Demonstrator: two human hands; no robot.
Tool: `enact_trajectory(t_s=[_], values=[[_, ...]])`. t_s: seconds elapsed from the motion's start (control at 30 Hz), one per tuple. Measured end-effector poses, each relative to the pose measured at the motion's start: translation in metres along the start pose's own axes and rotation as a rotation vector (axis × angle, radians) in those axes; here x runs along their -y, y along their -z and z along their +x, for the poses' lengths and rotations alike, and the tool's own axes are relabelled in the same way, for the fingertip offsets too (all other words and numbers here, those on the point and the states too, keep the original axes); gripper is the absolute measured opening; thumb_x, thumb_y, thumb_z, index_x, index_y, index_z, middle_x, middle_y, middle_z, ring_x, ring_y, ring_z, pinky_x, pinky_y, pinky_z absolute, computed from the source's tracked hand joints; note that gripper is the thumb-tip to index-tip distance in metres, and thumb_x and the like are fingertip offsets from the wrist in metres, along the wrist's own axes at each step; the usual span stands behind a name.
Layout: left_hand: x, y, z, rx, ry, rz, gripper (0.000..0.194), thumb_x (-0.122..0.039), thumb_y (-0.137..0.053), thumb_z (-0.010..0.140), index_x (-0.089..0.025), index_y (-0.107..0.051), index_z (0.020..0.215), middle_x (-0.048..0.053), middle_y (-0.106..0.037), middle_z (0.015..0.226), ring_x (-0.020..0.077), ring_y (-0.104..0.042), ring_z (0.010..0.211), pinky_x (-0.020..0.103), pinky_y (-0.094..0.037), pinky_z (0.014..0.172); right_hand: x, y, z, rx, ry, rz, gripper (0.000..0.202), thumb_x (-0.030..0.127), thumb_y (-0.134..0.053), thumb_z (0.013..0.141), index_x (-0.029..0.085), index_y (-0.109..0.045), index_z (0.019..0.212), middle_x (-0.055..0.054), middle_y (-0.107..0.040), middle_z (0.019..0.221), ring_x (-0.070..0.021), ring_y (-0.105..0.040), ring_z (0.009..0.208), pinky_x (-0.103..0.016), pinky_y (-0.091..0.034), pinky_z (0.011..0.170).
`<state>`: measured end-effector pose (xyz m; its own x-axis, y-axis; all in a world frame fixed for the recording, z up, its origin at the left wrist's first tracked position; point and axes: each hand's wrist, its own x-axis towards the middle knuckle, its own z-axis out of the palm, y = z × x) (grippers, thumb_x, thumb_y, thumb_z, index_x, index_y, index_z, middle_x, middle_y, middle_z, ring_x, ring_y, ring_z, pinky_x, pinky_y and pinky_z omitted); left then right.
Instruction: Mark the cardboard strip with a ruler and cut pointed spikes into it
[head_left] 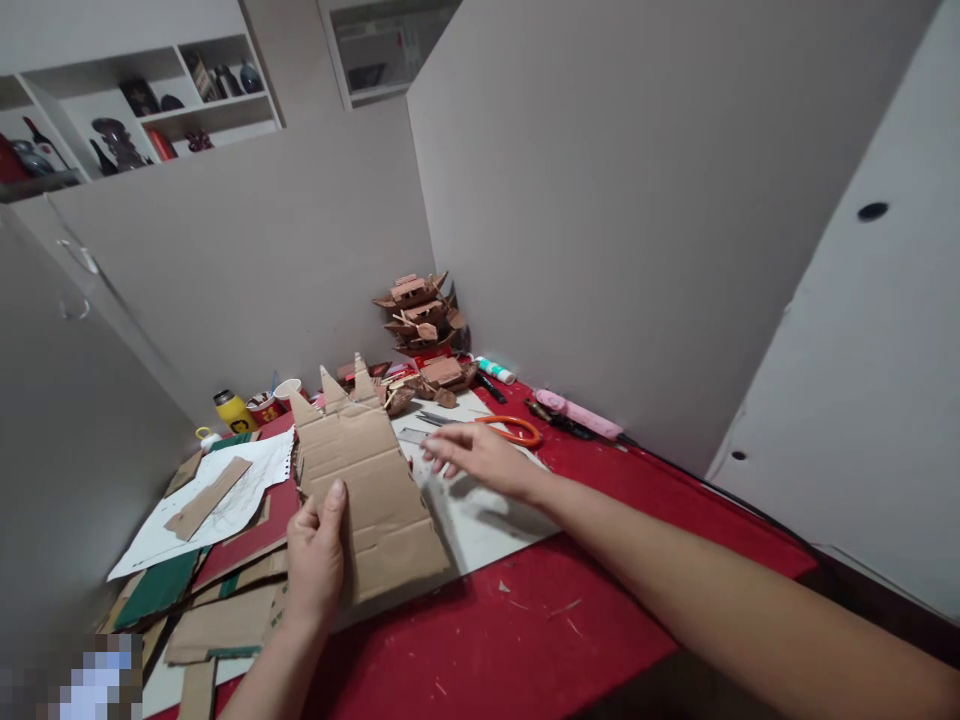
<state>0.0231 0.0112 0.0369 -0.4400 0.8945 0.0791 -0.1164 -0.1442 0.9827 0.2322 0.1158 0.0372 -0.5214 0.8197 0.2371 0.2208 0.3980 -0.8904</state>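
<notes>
Head view: red table (525,640) beside grey walls (600,220), left hand (315,545) pinching cardboard (382,500), right hand (480,455) loosely spread

"What's at ten o'clock?"

"A white wall shelf (217,105); nearer centre, stacked brown model boats (415,317)."

"And nine?"

"A yellow bottle (235,413), dark-capped, beside a red-and-white cup (263,407); toward that cup's two o'clock, a white cup (287,391)."
</notes>
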Motion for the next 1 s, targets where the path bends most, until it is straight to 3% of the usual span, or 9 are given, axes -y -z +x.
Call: enact_trajectory(t_s=[0.13,0.23,0.43,0.7,0.9,1.0], values=[[0.003,-0.009,-0.011,0.052,0.052,0.026,0.047,-0.051,-0.081,0.066,-0.016,-0.074,0.096,0.009,-0.078,0.086,0.0272,-0.073,0.08,0.038,-0.058,0.073,0.004,-0.024,-0.012,0.216,-0.011,0.324,0.059,0.073,-0.061,0.072,0.014,-0.058,0.066,0.003,-0.052,0.059,-0.0094,-0.047,0.055,-0.023,-0.04,0.055],[0.005,-0.012,-0.017,0.087,0.059,0.037,0.046,-0.052,-0.08,0.067,-0.016,-0.075,0.095,0.01,-0.078,0.09,0.0284,-0.073,0.084,0.039,-0.059,0.075,0.003,-0.028,-0.016,0.272,-0.053,0.475,0.059,0.07,-0.068,0.068,0.014,-0.051,0.059,0.007,-0.041,0.056,-0.0061,-0.035,0.053,-0.021,-0.031,0.053],[0.007,-0.01,-0.024,0.033,0.069,0.033,0.046,-0.055,-0.08,0.065,-0.017,-0.076,0.09,0.009,-0.078,0.089,0.0297,-0.072,0.088,0.039,-0.059,0.078,0.004,-0.025,-0.017,0.32,-0.122,0.647,0.057,0.063,-0.077,0.065,0.015,-0.048,0.056,0.008,-0.036,0.054,-0.005,-0.029,0.052,-0.02,-0.024,0.051],[0.002,-0.024,-0.039,-0.097,0.136,-0.115,0.046,-0.053,-0.083,0.061,-0.017,-0.076,0.089,0.009,-0.078,0.084,0.0316,-0.073,0.083,0.04,-0.06,0.074,0.001,-0.026,-0.017,0.339,-0.184,0.747,0.056,0.057,-0.084,0.058,0.013,-0.05,0.053,0.008,-0.039,0.05,-0.0036,-0.031,0.047,-0.019,-0.024,0.048],[0.018,-0.016,-0.023,0.109,0.179,-0.104,0.048,-0.055,-0.08,0.064,-0.015,-0.075,0.09,0.012,-0.078,0.091,0.0334,-0.072,0.093,0.044,-0.059,0.081,0.0,-0.034,-0.017,0.177,-0.185,0.805,0.05,0.06,-0.077,0.068,0.012,-0.065,0.07,0.001,-0.062,0.063,-0.0089,-0.051,0.055,-0.022,-0.038,0.056],[0.025,-0.012,-0.022,0.131,0.173,-0.112,0.047,-0.054,-0.078,0.068,-0.016,-0.075,0.095,0.011,-0.078,0.092,0.0318,-0.072,0.091,0.043,-0.058,0.08,-0.002,-0.039,-0.017,0.12,-0.194,0.842,0.05,0.061,-0.076,0.069,0.012,-0.065,0.07,-0.001,-0.067,0.065,-0.0099,-0.055,0.056,-0.023,-0.041,0.057]])
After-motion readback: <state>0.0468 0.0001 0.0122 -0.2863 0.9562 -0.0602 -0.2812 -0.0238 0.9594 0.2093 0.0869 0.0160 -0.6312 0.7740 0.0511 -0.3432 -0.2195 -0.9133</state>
